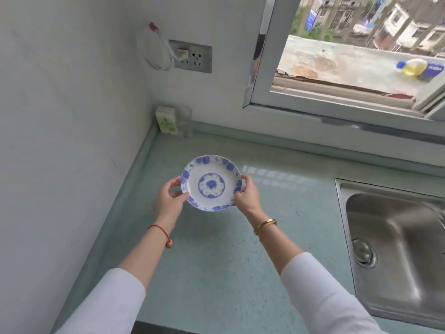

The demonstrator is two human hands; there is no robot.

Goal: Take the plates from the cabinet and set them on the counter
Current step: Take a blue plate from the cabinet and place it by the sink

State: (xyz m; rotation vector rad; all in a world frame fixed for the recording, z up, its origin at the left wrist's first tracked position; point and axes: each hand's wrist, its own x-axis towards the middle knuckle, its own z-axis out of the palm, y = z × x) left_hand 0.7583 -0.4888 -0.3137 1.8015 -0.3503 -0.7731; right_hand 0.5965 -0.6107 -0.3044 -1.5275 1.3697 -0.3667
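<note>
1. Both hands are holding one plate [211,183] above the table [216,261], left of the sink [395,249].
2. The left hand [169,198] is gripping the plate's left rim, fingers [174,183] curled around it.
3. The right hand [246,192] is gripping the right rim, fingers closed on it.
4. A carton [166,120] and a glass [185,121] are standing in the far corner, well beyond the plate.

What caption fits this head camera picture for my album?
Both hands, left and right, hold a plate over the counter.
</note>
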